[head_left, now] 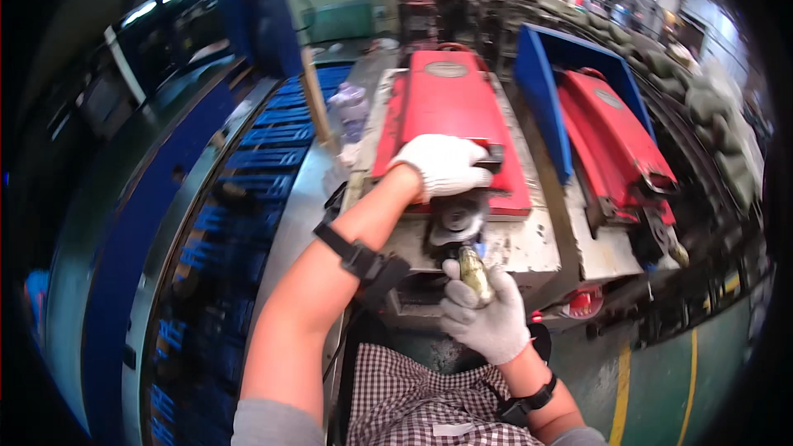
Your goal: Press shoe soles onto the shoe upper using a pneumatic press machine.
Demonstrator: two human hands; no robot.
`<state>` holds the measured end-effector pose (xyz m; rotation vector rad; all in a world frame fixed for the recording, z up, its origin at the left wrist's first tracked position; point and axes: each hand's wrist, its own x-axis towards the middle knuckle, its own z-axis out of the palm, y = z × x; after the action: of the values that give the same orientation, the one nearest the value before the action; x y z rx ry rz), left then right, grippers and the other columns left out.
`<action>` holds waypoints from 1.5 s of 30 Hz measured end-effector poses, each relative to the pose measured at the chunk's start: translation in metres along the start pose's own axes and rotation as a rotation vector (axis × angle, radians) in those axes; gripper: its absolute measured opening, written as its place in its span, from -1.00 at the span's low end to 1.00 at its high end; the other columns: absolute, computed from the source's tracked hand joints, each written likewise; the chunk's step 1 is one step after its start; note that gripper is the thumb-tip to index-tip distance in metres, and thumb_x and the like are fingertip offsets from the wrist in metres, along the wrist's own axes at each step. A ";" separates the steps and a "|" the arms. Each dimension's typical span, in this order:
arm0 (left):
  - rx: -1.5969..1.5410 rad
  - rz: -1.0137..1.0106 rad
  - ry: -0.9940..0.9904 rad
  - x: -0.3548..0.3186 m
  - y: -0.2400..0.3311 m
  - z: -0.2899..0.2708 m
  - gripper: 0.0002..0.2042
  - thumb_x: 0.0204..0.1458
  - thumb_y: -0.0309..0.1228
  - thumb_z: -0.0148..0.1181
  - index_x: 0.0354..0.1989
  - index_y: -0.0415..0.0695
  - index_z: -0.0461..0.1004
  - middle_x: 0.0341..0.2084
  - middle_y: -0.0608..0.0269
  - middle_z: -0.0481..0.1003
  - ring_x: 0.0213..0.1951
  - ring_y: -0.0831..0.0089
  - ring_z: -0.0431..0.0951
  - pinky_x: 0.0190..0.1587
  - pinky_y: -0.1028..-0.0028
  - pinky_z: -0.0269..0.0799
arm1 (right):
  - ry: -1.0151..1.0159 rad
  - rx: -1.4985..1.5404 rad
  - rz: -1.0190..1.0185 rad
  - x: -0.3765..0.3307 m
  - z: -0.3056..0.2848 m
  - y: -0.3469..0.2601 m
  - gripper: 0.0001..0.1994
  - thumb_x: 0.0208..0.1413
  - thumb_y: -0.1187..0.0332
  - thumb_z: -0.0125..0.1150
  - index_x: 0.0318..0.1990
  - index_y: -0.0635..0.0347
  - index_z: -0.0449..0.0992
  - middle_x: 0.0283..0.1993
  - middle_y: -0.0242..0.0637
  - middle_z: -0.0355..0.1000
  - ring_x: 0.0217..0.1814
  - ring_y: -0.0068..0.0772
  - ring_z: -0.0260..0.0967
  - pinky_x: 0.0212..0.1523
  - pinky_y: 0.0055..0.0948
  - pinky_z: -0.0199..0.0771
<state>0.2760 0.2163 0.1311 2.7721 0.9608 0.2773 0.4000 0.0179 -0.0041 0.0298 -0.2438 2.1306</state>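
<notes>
A long red metal casing with an oval plate lies on a pale, stained bench in front of me. My left hand, in a white knit glove, lies over its near end, fingers closed about a dark block-shaped part. Just below it sits a round grey metal part, blurred by motion. My right hand, also gloved, wraps round a worn yellowish handle that points up toward the round part. Whether handle and round part are joined, I cannot tell.
To the right, a similar red casing rests partly inside a blue bin. Blue slatted racks run along my left. A purplish bottle stands beside the bench. A red round container is low at the right.
</notes>
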 end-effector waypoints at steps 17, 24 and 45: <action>-0.066 -0.308 -0.078 -0.008 0.006 -0.008 -0.59 0.09 0.02 0.16 -0.13 -0.04 0.64 -0.45 0.15 0.63 -0.29 0.21 0.67 -0.15 0.26 0.48 | -0.223 -2.832 0.117 -0.003 0.259 0.006 -0.62 -0.11 0.39 0.47 -0.07 0.26 0.67 -0.23 -0.09 0.58 -0.10 0.07 0.55 -0.13 0.35 0.57; -0.111 -0.288 -0.099 0.003 -0.002 0.002 -0.59 0.12 0.03 0.17 -0.19 -0.09 0.60 -0.52 0.20 0.58 -0.37 0.30 0.62 -0.22 0.32 0.43 | 0.147 -2.429 -0.082 -0.007 0.243 0.031 -0.66 0.29 0.15 0.07 -0.08 0.24 0.62 -0.22 -0.13 0.56 -0.22 -0.15 0.56 -0.08 -0.12 0.61; -0.119 -0.157 -0.063 0.003 -0.002 0.001 -0.51 0.11 0.04 0.16 0.02 -0.08 0.63 -0.11 0.00 0.66 -0.03 0.03 0.64 0.07 0.24 0.48 | -0.213 -2.636 -0.018 0.026 0.179 0.069 -0.79 0.14 0.28 0.23 -0.30 0.28 0.51 -0.52 -0.17 0.51 -0.40 -0.02 0.60 -0.37 -0.18 0.63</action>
<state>0.2769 0.2193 0.1302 2.5663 1.1007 0.2138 0.3148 -0.0305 0.1635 -1.1352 -2.6330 0.3312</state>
